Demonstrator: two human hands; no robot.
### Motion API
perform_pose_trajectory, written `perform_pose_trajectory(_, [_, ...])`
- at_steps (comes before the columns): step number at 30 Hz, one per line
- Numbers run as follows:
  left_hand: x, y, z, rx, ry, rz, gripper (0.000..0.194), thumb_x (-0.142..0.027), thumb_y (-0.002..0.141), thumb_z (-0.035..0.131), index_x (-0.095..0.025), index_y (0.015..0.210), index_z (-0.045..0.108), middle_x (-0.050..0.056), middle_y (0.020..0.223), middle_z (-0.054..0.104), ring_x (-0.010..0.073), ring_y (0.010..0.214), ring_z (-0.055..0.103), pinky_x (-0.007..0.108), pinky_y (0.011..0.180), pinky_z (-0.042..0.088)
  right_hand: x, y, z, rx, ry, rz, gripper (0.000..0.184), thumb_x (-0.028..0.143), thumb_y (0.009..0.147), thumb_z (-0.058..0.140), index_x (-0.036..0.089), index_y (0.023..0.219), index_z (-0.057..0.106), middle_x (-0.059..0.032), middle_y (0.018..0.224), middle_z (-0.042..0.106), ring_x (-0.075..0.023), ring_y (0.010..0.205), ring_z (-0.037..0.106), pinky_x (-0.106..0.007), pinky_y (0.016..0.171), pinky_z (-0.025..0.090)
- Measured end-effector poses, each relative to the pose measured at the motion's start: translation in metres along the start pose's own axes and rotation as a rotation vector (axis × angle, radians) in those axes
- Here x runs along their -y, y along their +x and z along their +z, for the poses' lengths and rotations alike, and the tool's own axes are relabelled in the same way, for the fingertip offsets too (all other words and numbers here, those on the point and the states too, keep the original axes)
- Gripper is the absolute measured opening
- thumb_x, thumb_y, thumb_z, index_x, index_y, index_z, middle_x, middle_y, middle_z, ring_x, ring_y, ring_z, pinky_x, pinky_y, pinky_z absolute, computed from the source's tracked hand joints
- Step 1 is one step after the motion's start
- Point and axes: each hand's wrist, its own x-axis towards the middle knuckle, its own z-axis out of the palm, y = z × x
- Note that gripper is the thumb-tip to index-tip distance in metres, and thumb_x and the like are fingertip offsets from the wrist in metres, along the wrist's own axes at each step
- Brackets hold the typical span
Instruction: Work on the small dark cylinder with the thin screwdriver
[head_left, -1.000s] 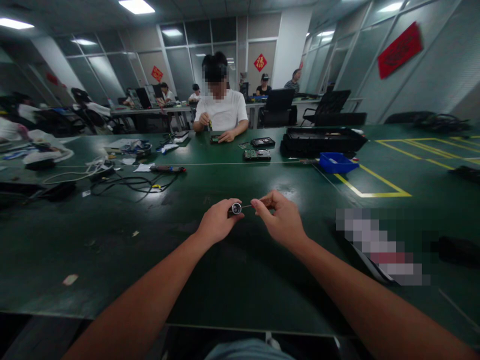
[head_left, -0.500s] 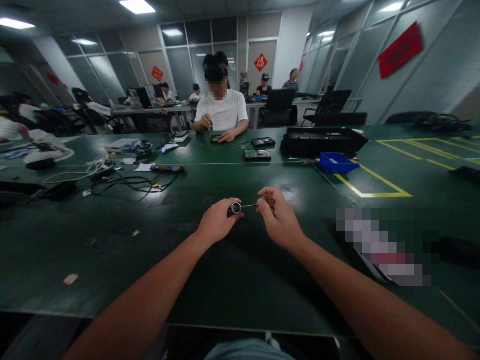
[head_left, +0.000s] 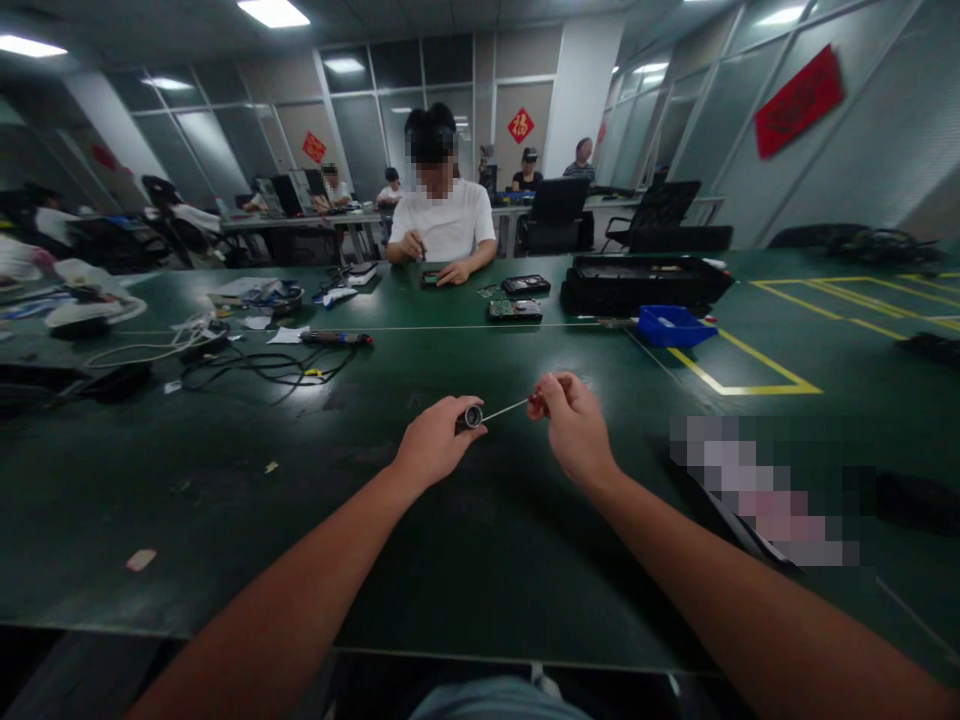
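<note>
The left hand point(head_left: 436, 440) is wrapped, thumb and fingers closed, around a silver-rimmed dark cylinder point(head_left: 472, 415) over the green table point(head_left: 480, 590); beside it, touching or not I cannot tell, a thin shaft point(head_left: 505, 409) slants up to the right hand point(head_left: 576, 428), which pinches its reddish end

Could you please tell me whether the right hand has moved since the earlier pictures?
Yes: judged against the blue tray, the right hand has shifted rightward in view, nearer the tray and farther from the left hand.
</note>
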Motion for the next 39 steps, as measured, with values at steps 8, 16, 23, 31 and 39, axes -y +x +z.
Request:
perform_pose_trajectory(8, [-0.004, -0.001, -0.001, -0.003, -0.003, -0.008, 0.038, -0.036, 0.088, 0.067, -0.028, 0.124, 0.064, 0.003, 0.108, 0.069, 0.0218, 0.095, 0.065, 0.033, 0.081, 0.049, 0.008, -0.011, 0.003, 0.067, -0.154, -0.131, 0.025, 0.044, 0.097, 0.050, 0.021, 0.092, 0.057, -0.0040, 0.081, 0.068, -0.0181, 0.074, 0.066, -0.033, 0.071, 0.051])
perform_pose_trajectory(16, [-0.004, -0.001, 0.001, -0.012, -0.033, -0.014, 0.038, -0.037, 0.087, 0.068, -0.028, 0.124, 0.064, 0.003, 0.112, 0.070, 0.0222, 0.097, 0.065, 0.034, 0.084, 0.050, 0.010, -0.014, 0.005, 0.079, -0.214, -0.136, 0.023, 0.043, 0.097, 0.051, 0.022, 0.093, 0.058, -0.0053, 0.082, 0.071, -0.0198, 0.076, 0.069, -0.035, 0.072, 0.053])
perform_pose_trajectory(23, [-0.004, -0.002, 0.000, -0.008, -0.029, -0.005, 0.038, -0.037, 0.087, 0.068, -0.028, 0.124, 0.064, 0.003, 0.112, 0.070, 0.0221, 0.097, 0.065, 0.035, 0.085, 0.050, 0.008, -0.013, 0.004, 0.099, -0.173, -0.106, 0.026, 0.046, 0.096, 0.053, 0.021, 0.093, 0.059, -0.0056, 0.083, 0.072, -0.0197, 0.075, 0.070, -0.034, 0.071, 0.053])
perform_pose_trajectory(31, [-0.004, -0.001, 0.000, 0.003, -0.018, -0.024, 0.038, -0.038, 0.087, 0.068, -0.029, 0.124, 0.064, 0.003, 0.110, 0.071, 0.0230, 0.097, 0.066, 0.035, 0.085, 0.051, 0.015, -0.013, 0.004, 0.048, -0.338, -0.094, 0.029, 0.048, 0.090, 0.062, 0.021, 0.083, 0.065, -0.0022, 0.068, 0.070, -0.0172, 0.063, 0.066, -0.030, 0.062, 0.047])
perform_pose_trajectory(39, [-0.002, -0.002, 0.001, 0.005, -0.007, -0.012, 0.038, -0.036, 0.087, 0.068, -0.029, 0.124, 0.065, 0.004, 0.111, 0.070, 0.0237, 0.099, 0.066, 0.036, 0.086, 0.051, 0.011, -0.014, 0.003, 0.112, -0.317, -0.150, 0.021, 0.041, 0.093, 0.057, 0.021, 0.090, 0.062, -0.0030, 0.074, 0.070, -0.0179, 0.068, 0.068, -0.031, 0.064, 0.049])
